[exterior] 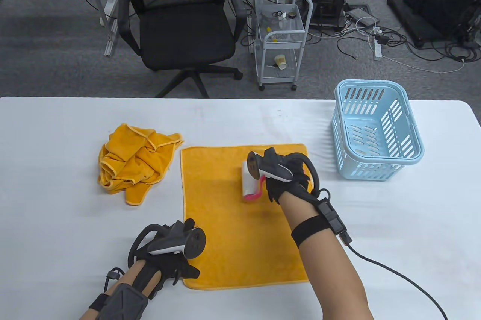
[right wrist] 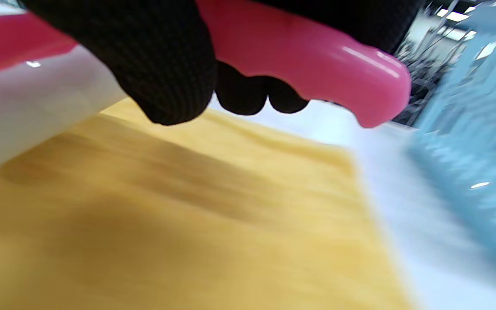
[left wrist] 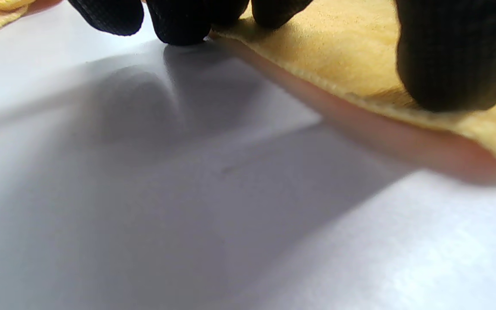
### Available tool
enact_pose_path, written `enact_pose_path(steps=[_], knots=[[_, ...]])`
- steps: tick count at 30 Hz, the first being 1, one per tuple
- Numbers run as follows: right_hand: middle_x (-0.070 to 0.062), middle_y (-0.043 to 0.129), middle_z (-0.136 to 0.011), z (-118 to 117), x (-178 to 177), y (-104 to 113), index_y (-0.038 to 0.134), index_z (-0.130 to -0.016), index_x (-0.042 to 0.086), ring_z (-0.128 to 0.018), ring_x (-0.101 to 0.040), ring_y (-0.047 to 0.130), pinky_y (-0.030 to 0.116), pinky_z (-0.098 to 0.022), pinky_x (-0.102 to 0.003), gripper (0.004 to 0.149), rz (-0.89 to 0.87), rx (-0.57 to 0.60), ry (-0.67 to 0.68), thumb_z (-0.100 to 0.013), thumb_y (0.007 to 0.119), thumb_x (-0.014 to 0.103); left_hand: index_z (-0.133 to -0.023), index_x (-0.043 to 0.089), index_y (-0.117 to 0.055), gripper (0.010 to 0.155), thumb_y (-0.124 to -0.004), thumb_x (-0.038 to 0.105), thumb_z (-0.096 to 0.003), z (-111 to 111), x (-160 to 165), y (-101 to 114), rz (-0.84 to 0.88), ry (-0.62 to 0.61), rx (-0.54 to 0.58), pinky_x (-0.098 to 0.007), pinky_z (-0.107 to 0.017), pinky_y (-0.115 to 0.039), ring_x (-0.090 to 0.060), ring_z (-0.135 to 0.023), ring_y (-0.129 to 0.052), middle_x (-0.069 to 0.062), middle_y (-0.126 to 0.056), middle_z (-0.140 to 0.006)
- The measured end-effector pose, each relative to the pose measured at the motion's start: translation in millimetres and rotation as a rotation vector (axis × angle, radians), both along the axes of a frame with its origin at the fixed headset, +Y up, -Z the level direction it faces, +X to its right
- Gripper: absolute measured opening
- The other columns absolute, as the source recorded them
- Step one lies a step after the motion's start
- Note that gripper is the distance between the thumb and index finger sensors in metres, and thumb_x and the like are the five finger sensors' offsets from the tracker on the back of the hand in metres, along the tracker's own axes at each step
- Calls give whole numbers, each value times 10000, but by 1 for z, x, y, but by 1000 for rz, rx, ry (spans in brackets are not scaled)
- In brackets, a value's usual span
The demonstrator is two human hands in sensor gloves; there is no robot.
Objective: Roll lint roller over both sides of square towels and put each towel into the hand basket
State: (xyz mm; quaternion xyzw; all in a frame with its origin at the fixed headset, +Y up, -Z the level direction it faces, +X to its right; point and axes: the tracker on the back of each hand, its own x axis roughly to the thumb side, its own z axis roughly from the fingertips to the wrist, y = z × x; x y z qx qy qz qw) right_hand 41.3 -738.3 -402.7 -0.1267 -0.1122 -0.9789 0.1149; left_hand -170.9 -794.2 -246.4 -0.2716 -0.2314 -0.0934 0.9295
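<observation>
Flat towel (exterior: 240,218) — spread mid-table, its near-left corner pressed down by the left hand (exterior: 176,256), fingers apparently straight. Right hand (exterior: 285,181) grips the lint roller (exterior: 251,181) on its far half — basket (exterior: 375,132) right, empty.

A white bench (exterior: 56,203) with rounded far corners spans the whole scene. Near its middle a yellow towel (exterior: 225,229) lies spread flat, its near left corner under the fingertips (left wrist: 179,26) of the left hand (exterior: 169,256), some of which touch the bare bench beside the towel's edge. A second yellow towel (exterior: 135,164) lies crumpled in a heap to the far left of the flat one, just beside its far left corner. A light blue basket (exterior: 377,130) with slotted walls stands upright at the far right. A black cable (exterior: 394,273) trails across the near right part of the bench.
</observation>
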Motion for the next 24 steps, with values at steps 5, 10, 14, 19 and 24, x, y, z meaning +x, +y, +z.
enact_pose_path(steps=[5,10,14,19,24], knots=[[-80,819,-959,10,-36,-20,685,-1036,244,-871,-376,851,719,-627,-589,592,-94,-17,82,-491,903,317,-1098,210,-413,1014,-859,690,-323,0,0,0,0,0,0,-697,-745,-495,-480,-1073,-508,-155,-301,-1219],[-87,824,-952,11,-26,-22,677,-1038,243,-863,-380,853,711,-626,-601,594,-11,26,74,-492,901,311,-1097,212,-413,1015,-860,690,-322,0,0,0,0,0,0,-697,-745,-495,-479,-1073,-508,-153,-301,-1219],[-89,840,-939,7,10,-21,683,-1032,255,-854,-385,860,711,-619,-610,590,22,13,-23,-490,911,295,-1098,211,-414,1016,-860,690,-321,0,0,0,0,0,0,-696,-746,-495,-478,-1074,-508,-153,-300,-1220],[-92,849,-934,9,61,-13,710,-1020,252,-860,-392,856,706,-621,-614,577,119,21,-134,-486,926,275,-1098,211,-415,1015,-860,690,-322,0,0,0,-3,1,1,-697,-745,-495,-477,-1074,-511,-153,-302,-1220],[-100,857,-931,19,95,-7,748,-1008,233,-859,-403,860,719,-608,-616,556,269,58,-208,-485,932,269,-1097,211,-416,1015,-860,691,-321,0,0,0,-3,1,1,-697,-746,-495,-479,-1074,-513,-154,-304,-1220]])
